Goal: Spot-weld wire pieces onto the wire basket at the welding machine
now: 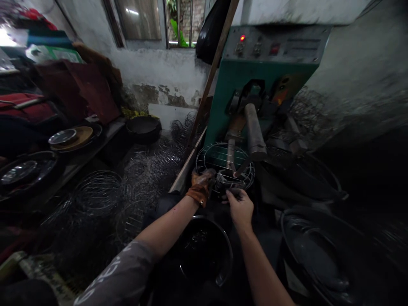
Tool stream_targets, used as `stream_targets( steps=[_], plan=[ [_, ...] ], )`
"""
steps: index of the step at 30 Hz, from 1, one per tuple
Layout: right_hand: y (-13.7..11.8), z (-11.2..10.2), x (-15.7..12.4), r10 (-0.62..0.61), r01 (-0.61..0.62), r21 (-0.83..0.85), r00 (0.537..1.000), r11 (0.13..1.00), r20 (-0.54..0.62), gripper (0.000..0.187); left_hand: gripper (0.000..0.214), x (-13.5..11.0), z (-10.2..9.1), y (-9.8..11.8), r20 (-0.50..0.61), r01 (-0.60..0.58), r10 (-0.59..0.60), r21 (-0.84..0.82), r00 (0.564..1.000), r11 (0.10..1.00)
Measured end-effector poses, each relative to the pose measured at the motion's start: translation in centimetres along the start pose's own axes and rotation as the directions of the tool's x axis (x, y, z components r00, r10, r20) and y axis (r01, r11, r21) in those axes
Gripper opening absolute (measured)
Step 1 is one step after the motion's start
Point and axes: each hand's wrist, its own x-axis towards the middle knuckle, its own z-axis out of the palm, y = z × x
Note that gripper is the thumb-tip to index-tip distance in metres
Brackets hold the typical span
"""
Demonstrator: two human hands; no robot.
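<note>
A green welding machine stands at the back, its two dark arms reaching out over a round wire basket. The basket sits under those arms, directly ahead of both hands. The left hand, in a brown glove, is closed on the basket's near-left rim. The bare right hand pinches wires at its near edge. A dark round basin lies below the forearms.
</note>
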Motion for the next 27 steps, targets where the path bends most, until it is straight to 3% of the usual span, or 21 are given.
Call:
stream_targets(
  steps=[4,13,19,27],
  plan=[
    [0.3,0.2,0.3,0.004,-0.004,0.036,1.000,0.999,-0.001,0.053,0.051,-0.2,0.2,0.0,-0.041,0.034,-0.033,0.021,0.999,0.999],
    [-0.5,-0.3,0.5,0.053,-0.042,-0.266,0.998,0.963,0.035,0.053,0.048,0.7,-0.9,-0.6,0.040,0.053,-0.051,-0.050,0.998,0.997],
    [-0.1,-0.3,0.9,0.038,-0.038,-0.168,0.999,0.985,0.000,0.053,0.023,2.3,-2.0,-2.1,0.109,0.061,-0.055,-0.053,0.992,0.997],
    [0.3,-0.3,1.7,0.030,-0.033,-0.161,0.999,0.986,-0.025,0.053,0.038,3.5,-1.1,-2.6,0.113,0.099,-0.094,-0.044,0.989,0.994]
  ],
)
